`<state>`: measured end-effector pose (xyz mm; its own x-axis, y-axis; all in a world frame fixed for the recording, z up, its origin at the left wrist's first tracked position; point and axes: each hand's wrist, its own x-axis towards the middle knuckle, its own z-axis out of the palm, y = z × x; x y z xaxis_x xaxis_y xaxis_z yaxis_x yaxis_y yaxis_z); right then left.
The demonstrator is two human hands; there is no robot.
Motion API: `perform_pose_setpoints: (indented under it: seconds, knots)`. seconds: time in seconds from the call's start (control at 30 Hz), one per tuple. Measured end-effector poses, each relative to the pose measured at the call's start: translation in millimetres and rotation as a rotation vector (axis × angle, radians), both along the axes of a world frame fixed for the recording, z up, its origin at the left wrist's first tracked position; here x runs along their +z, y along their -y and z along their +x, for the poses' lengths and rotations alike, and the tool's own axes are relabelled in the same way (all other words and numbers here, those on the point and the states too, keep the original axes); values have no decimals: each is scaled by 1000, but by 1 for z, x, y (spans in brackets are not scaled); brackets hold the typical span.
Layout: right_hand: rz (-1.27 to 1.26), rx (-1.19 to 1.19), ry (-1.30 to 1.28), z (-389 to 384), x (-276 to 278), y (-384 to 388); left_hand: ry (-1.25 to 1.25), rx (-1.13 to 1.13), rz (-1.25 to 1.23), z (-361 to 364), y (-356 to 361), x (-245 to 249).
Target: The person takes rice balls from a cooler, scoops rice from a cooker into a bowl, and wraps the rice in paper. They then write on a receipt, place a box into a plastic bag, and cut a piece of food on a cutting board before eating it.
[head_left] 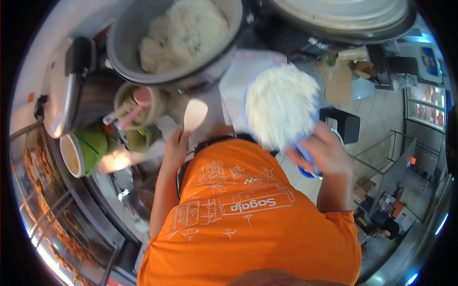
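Note:
My left hand is closed round the handle of a pale rice paddle, whose blade points up. In my right hand is the handle of a blue scoop, its bowl heaped with white rice. Above and to the left of the scoop stands a big grey pot with more white rice in it. The paddle is below this pot, apart from it. Part of the scoop's rim is hidden under the rice.
A container with pink and white utensils stands left of the paddle. Further left are a green tub and an open lid. A covered pot is at the top right. A black box is on the right.

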<state>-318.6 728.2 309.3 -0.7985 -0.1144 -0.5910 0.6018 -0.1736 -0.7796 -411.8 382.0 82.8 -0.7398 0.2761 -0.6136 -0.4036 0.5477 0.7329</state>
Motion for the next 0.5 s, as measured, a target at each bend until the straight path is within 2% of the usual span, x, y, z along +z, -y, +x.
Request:
perform_pose_setpoints:
  seconds: [0.07,0.1,0.23,0.3,0.37,0.4,0.47,0.5]
  knots:
    - [-90,176,-51,21,20,-14,-268,-21,-305,15,-17,-75]
    - [-123,221,-70,27,27,-21,-359,-63,-275,11,-36,-75]
    - [-130,230,-72,36,34,-47,-443,-128,-536,19,-66,-110]
    - [-26,124,-10,40,16,-59,-522,-145,-643,21,-77,-108]
    - [127,-18,78,43,-24,-65,-817,-223,-859,28,-92,-94]
    - [195,-99,53,47,-55,-72,-851,-218,-835,31,-105,-86]
    - [247,-182,-189,31,-104,-79,-823,-293,-547,39,-131,-76]
    - [384,-230,-353,28,-133,-80,-874,-484,-486,46,-141,-83]
